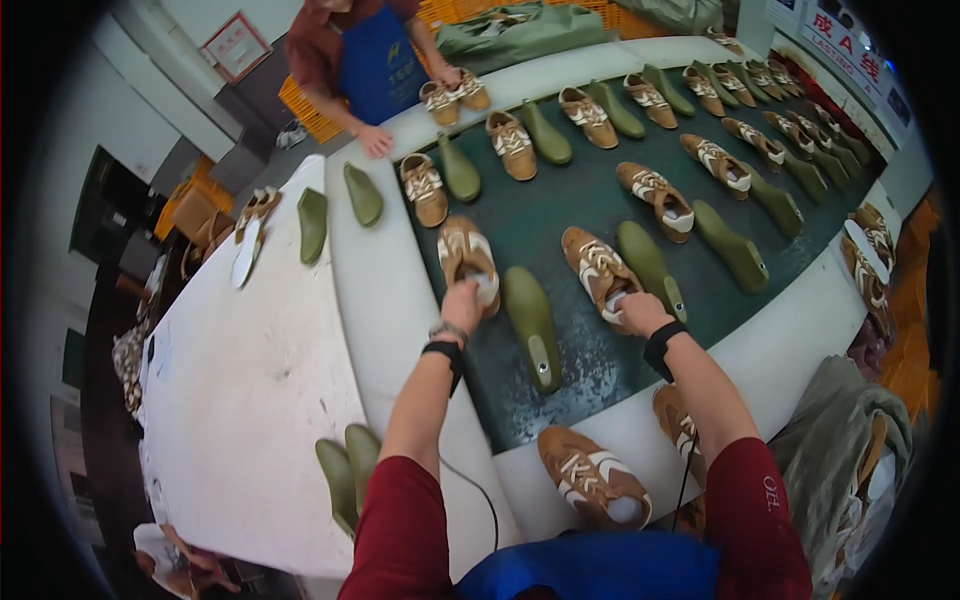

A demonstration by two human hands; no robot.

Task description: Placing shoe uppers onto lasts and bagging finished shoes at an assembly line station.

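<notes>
My left hand [462, 308] is closed at the heel opening of a brown sneaker with white stripes and laces [464, 250], its toe pointing away from me. To the right, my right hand [641, 313] grips the heel of a matching sneaker [594, 262], fingers at the collar by the pale inside. Both shoes rest on a dark green conveyor belt [590, 375]. An olive-green shoe last [530, 325] lies between my hands. Another last [650, 268] sits just right of the right-hand shoe. My fingertips are partly hidden inside the shoes.
More sneakers and lasts stand in rows along the belt. Nearest me, a sneaker [590, 475] sits on the white ledge [800, 325]. Left is a white table [250, 400] with lasts and insoles. Across the belt, a co-worker in a blue apron [378, 65] touches shoes. A grey-green bag [825, 430] is at right.
</notes>
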